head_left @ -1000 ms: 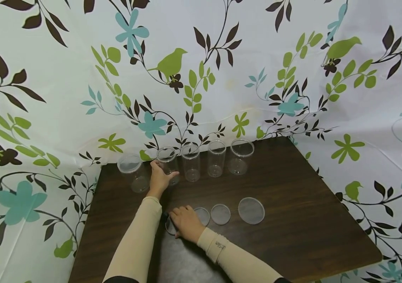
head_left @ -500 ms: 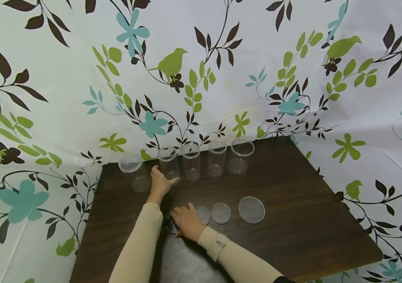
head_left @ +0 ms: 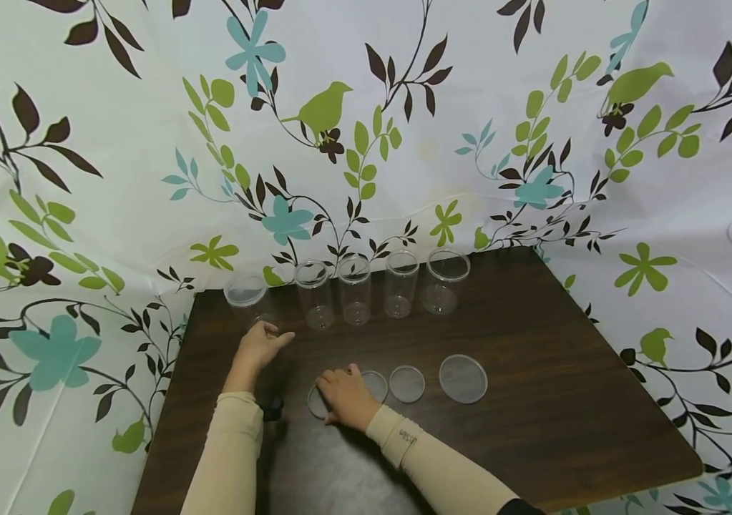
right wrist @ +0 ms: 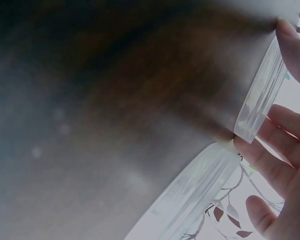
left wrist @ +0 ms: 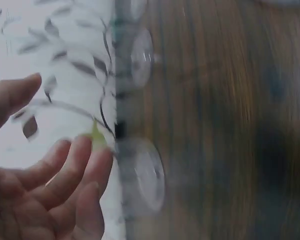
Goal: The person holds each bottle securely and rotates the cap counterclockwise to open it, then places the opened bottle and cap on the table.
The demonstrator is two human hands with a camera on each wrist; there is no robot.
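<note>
My left hand (head_left: 259, 350) holds nothing, its fingers loosely bent, just in front of the leftmost clear jar (head_left: 251, 297), which has a lid on top. In the left wrist view the fingers of that hand (left wrist: 65, 195) show apart from the blurred clear jars (left wrist: 149, 175). On the table my right hand (head_left: 348, 399) holds the leftmost clear lid (head_left: 317, 402) by its edge. The right wrist view shows that lid (right wrist: 257, 95) between thumb and fingers, a second lid (right wrist: 190, 195) right beside it.
Several uncovered clear jars (head_left: 355, 290) stand upright in a row along the table's back edge. More flat lids lie in front of them: a small one (head_left: 407, 384) and a larger one (head_left: 464, 379). A patterned curtain (head_left: 366, 143) hangs behind the dark wooden table (head_left: 552, 400).
My left hand has drawn back from beside the second jar, moving left and toward me. My right hand has stayed at the leftmost lid. The view has shifted slightly.
</note>
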